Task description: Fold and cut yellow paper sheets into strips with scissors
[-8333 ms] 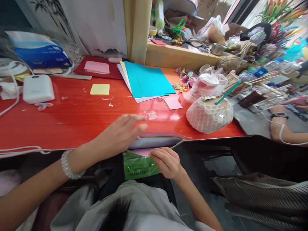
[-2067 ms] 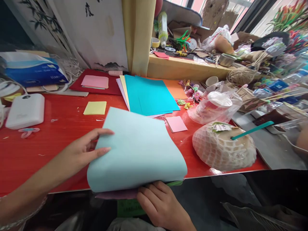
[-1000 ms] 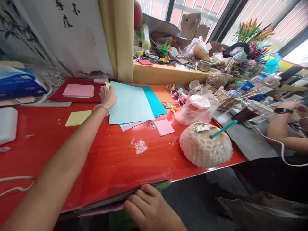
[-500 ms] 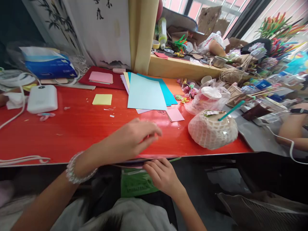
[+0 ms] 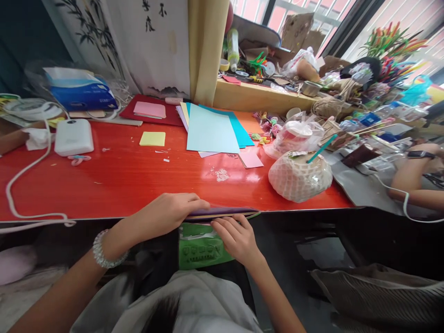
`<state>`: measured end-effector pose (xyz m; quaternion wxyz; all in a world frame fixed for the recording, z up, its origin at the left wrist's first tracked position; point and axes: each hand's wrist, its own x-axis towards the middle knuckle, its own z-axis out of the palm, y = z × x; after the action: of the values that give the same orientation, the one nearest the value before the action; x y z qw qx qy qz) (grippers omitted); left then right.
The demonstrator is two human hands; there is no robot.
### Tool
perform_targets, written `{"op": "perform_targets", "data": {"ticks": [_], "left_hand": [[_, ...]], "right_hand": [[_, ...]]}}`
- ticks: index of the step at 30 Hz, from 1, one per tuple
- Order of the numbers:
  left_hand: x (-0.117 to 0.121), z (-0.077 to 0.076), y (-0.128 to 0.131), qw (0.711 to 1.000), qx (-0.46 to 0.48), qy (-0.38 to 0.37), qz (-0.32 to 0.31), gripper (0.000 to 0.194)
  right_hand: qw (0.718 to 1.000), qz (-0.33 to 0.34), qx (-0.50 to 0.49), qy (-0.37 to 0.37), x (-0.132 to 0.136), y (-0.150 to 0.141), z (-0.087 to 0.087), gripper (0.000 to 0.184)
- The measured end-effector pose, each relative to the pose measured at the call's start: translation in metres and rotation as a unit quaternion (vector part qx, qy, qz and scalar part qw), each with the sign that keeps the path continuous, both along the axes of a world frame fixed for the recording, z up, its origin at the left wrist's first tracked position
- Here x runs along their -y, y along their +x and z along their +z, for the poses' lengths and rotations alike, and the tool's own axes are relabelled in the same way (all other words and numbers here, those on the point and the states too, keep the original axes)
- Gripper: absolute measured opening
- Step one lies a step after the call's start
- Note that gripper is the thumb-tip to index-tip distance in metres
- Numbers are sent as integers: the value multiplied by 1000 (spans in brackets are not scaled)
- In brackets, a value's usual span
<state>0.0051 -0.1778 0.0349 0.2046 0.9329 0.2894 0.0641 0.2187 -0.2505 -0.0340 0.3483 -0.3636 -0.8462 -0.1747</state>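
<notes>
Held at the table's front edge is a stack of coloured paper (image 5: 222,211), seen nearly edge-on, with purple and tan sheets showing. A green printed package (image 5: 201,252) with a clear plastic strip hangs just below it over my lap. My left hand (image 5: 175,210), with a beaded bracelet at the wrist, grips the stack's left end, thumb along the top edge. Curled fingers of my right hand (image 5: 237,236) hold the stack's near side on the right. The fingertips behind the sheets are hidden.
Light blue paper (image 5: 211,129), a yellow note pad (image 5: 152,138) and pink squares (image 5: 251,159) lie on the red table (image 5: 118,185). A wrapped coconut (image 5: 300,178) with a straw stands right. A white power bank (image 5: 74,137) lies left. Another person's arm (image 5: 409,180) rests far right.
My left hand has come down from above the table to the paper stack and closed on it. My right hand stays on the stack. The view has shifted slightly.
</notes>
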Motion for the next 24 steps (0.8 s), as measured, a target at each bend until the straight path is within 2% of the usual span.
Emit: {"op": "perform_targets", "data": {"ticks": [6, 12, 18, 24], "left_hand": [[-6, 2, 0, 999, 7, -52, -7, 22], [-14, -2, -2, 993, 29, -109, -18, 21], [-14, -8, 0, 994, 52, -87, -31, 24], [-9, -6, 2, 998, 43, -24, -35, 24]], "right_hand": [[999, 0, -36, 15, -5, 0, -10, 23], [998, 14, -42, 39, -6, 1, -13, 21], [994, -7, -71, 79, -4, 1, -20, 14], [990, -38, -85, 101, -2, -1, -26, 14]]}}
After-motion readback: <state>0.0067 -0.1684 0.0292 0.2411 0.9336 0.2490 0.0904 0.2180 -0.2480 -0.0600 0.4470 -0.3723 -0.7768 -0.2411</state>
